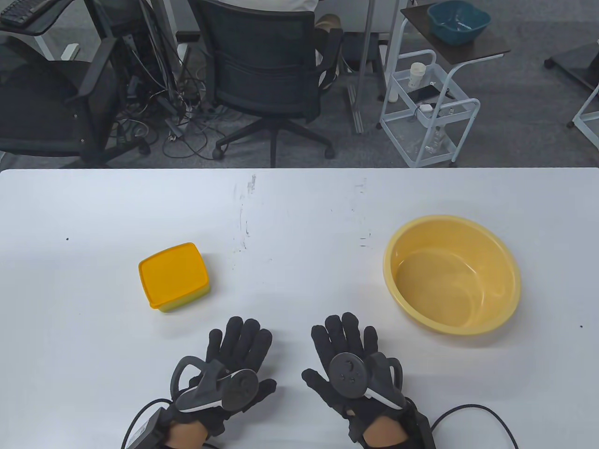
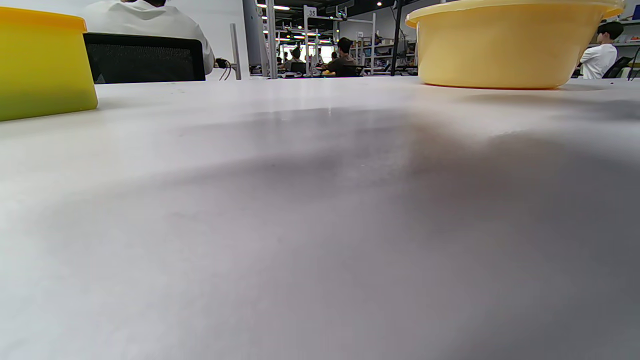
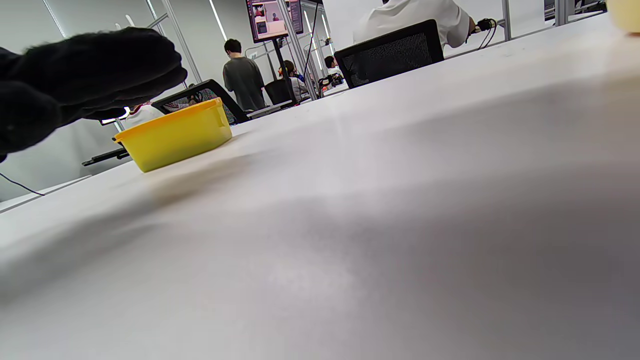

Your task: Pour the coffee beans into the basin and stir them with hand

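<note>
A yellow box with an orange lid stands closed at the left of the white table; no coffee beans show. The yellow basin sits at the right with nothing in it. My left hand and right hand lie flat, side by side, near the front edge, fingers straight, holding nothing. The box is up-left of the left hand, the basin up-right of the right hand. The left wrist view shows the box and the basin, no fingers. The right wrist view shows the box and a black gloved part.
The white table has faint scuff marks in its middle. Beyond its far edge stand an office chair with a person in it, a white cart and a teal basin on a side table. Glove cables trail at the front edge.
</note>
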Demonstrator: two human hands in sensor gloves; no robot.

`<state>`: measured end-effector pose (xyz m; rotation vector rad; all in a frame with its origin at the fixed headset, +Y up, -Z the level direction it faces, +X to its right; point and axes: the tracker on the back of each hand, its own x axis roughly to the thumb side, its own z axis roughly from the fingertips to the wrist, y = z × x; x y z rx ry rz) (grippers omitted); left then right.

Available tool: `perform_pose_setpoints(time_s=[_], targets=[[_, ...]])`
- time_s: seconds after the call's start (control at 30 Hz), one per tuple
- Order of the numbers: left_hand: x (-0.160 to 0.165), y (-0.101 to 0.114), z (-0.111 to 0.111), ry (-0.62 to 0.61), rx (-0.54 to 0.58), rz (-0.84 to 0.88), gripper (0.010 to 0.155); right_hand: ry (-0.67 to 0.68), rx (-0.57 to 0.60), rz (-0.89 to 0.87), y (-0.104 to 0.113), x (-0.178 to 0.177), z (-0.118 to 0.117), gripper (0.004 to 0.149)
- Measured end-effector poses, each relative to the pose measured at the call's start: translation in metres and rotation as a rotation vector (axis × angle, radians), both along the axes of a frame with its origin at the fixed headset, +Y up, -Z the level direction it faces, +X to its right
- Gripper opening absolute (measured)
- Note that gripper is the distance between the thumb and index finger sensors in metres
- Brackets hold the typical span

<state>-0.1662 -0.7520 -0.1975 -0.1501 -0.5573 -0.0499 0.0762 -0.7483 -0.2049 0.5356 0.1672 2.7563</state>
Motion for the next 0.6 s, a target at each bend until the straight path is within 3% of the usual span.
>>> perform_pose_setpoints(time_s=[0.37,0.5,0.6], targets=[[0.003,-0.003,0.000,-0.008,-0.035,-0.007,0.089,0.010,-0.003,-0.007,0.000,-0.001,0.002,0.082],[-0.006,0.015,-0.027,0.082,-0.067,-0.071,0.088,0.020,-0.012,0.000,-0.001,-0.005,0.002,0.081],[-0.031,0.042,-0.059,0.199,-0.024,-0.044,0.101,0.028,-0.005,0.013,-0.001,-0.007,0.003,0.081]])
